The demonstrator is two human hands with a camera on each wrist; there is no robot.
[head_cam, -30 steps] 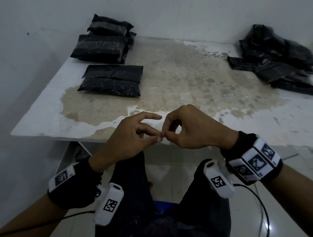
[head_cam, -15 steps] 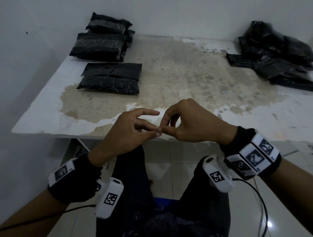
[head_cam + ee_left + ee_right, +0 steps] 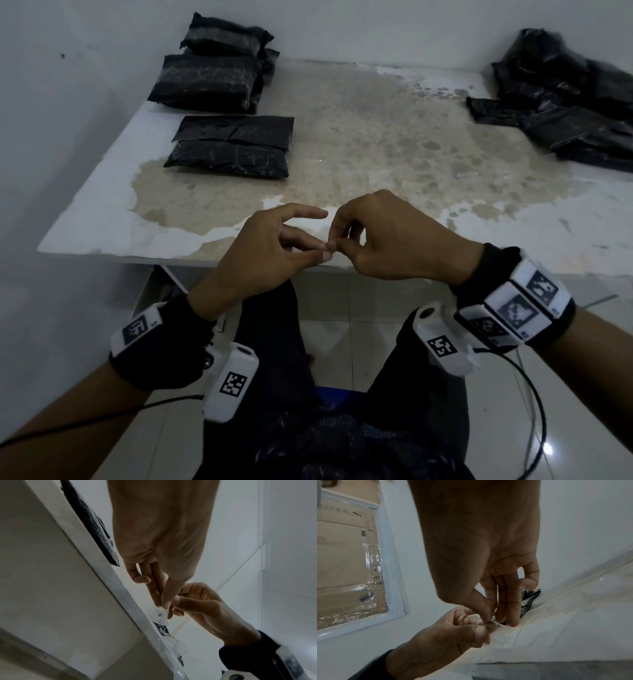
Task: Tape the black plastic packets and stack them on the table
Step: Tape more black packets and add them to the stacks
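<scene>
- At the near edge of the surface (image 3: 102, 219), the hands are held together just as in the earlier frames; only a slight shift of the view is noted, and the fingertips remain joined.
- The left hand (image 3: 270, 250) is seen with thumb and middle fingers pinched on a small clear piece of tape (image 3: 162, 613), while its index finger is held out straight.
- The right hand (image 3: 394, 236) is curled, and the same piece of tape is nipped between its thumb and forefinger, tip to tip with the left.
- The tape shows in the left wrist view as a thin translucent flap below the fingertips; in the head view it cannot be made out.
- A single black packet (image 3: 233, 147) is laid flat on the left part of the surface, unmoved since the earlier frames.
- Behind it, at the far left corner, a stack of black packets (image 3: 215, 72) is piled against the wall.
- At the far right, a loose heap of black packets (image 3: 565, 106) is spread, well apart from the stack.
- No containers are shown; the packets are sealed, and their contents cannot be told.
- White wrist units with printed markers are worn on both forearms.
</scene>
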